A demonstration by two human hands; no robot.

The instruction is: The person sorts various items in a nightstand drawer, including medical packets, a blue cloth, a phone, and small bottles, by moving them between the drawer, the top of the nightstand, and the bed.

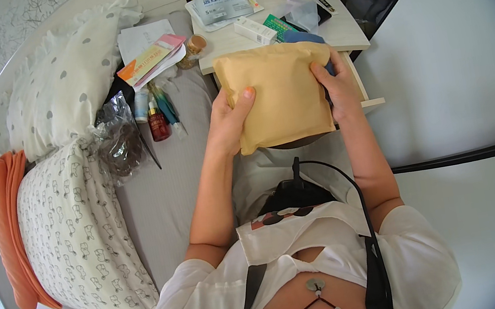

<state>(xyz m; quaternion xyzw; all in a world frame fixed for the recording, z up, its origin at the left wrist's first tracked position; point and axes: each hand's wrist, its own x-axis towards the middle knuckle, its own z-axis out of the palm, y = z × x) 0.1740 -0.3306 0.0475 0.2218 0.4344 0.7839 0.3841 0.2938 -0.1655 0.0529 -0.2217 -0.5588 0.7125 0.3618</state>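
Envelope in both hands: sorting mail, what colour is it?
Plain tan-brown envelope, clearest in the head view.

Ahead of my hands, the bedside table (349, 39) is crowded with boxes (255, 29) and a packet (221, 5), the bed strip beside it blocked by small bottles (158, 123), a crumpled bag (116, 140) and pillows (57, 94); open grey sheet (168, 207) lies at my left forearm.

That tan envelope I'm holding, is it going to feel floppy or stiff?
Probably soft and padded: the envelope looks puffy, with rounded edges. It likely bends some, since the left hand and right hand support both sides. Its matte paper seems unlikely to slip.
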